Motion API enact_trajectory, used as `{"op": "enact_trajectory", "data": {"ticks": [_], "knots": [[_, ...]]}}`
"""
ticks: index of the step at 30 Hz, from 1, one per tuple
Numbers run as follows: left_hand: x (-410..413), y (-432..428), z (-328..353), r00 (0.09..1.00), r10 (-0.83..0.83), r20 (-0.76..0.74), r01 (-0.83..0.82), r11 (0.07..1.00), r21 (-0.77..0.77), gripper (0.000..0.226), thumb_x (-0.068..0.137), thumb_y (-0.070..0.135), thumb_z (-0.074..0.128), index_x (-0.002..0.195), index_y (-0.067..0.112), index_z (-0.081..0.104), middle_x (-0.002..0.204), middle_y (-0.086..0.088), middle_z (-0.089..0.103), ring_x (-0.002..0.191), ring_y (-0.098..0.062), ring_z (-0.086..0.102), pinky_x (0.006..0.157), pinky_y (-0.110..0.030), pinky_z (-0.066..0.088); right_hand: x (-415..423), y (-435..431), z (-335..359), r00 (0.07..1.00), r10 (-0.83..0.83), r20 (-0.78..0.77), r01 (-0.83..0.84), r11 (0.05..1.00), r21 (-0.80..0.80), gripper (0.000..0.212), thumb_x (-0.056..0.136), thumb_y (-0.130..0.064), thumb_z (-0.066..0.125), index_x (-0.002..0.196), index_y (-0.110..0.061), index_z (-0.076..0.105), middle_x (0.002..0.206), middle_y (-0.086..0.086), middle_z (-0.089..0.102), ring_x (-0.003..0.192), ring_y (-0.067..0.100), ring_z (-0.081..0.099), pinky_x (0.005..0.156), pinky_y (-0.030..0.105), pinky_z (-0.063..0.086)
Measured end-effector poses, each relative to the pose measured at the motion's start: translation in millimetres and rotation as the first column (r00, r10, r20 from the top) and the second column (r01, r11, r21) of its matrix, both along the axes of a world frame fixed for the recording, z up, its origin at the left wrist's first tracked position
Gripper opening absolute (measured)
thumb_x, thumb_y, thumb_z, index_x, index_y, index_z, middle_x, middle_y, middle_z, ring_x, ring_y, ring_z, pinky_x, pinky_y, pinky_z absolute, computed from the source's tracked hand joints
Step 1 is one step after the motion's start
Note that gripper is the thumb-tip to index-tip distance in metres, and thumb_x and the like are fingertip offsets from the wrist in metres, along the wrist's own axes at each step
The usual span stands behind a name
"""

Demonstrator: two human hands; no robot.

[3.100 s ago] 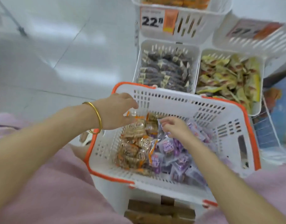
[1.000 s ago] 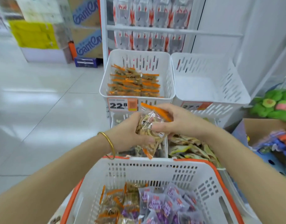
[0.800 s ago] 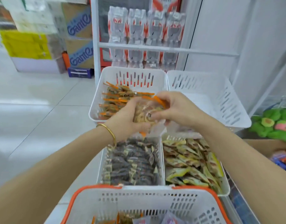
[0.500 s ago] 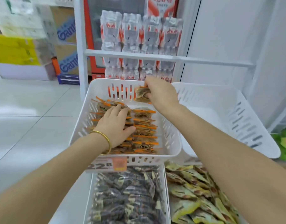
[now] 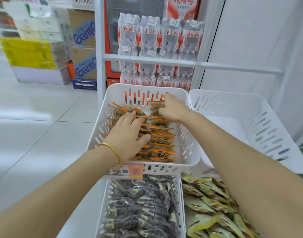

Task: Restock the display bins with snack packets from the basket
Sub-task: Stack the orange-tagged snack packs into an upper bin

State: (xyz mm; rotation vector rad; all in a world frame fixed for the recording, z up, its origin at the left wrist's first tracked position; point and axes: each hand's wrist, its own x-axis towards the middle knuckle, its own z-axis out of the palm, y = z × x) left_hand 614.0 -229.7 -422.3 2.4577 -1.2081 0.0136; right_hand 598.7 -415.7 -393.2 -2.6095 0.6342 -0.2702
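A white slotted display bin (image 5: 188,157) on the upper tier holds two rows of orange-edged snack packets (image 5: 162,134). My left hand (image 5: 128,134), with a gold bangle on the wrist, lies flat on the left row with straight fingers. My right hand (image 5: 173,107) is at the far end of the right row, fingers curled round an orange-edged packet (image 5: 156,107) close to the bin's back wall. The basket is out of view.
To the right stands an empty white bin (image 5: 260,121). Below are a bin of dark packets (image 5: 140,208) and a bin of yellow-green packets (image 5: 212,208). A white rack bar (image 5: 190,64) crosses in front of bottled-water packs. Cartons are stacked at far left.
My right hand has lowered its packet from above the bin's back rim down onto the right row. My left hand has slid further along the left row. The view has tilted up slightly.
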Motion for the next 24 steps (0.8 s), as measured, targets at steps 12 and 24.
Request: {"op": "enact_trajectory", "data": {"ticks": [12, 24], "knots": [[-190.8, 191.2, -60.4, 0.983, -0.099, -0.157, 0.141, 0.950, 0.280, 0.081, 0.073, 0.064, 0.016, 0.142, 0.024, 0.029, 0.154, 0.005, 0.014, 0.141, -0.010, 0.010, 0.102, -0.004, -0.003, -259.5, 210.8, -113.4, 0.969, 0.245, 0.024, -0.238, 0.906, 0.350, 0.044, 0.094, -0.016, 0.048, 0.137, -0.024, 0.041, 0.133, -0.007, 0.043, 0.104, 0.005, 0.048, 0.084, 0.020, 0.038], [-205.5, 253.8, -130.9, 0.977, -0.082, -0.196, 0.189, 0.760, 0.622, 0.052, 0.097, 0.041, 0.038, 0.143, 0.020, 0.028, 0.148, -0.003, 0.028, 0.138, -0.023, 0.021, 0.114, -0.034, 0.020, -275.9, 279.4, -308.5, 0.893, 0.207, -0.400, -0.132, 0.969, 0.207, 0.027, 0.090, -0.004, 0.049, 0.115, -0.009, 0.056, 0.121, 0.009, 0.057, 0.111, 0.027, 0.054, 0.083, 0.036, 0.048]]}}
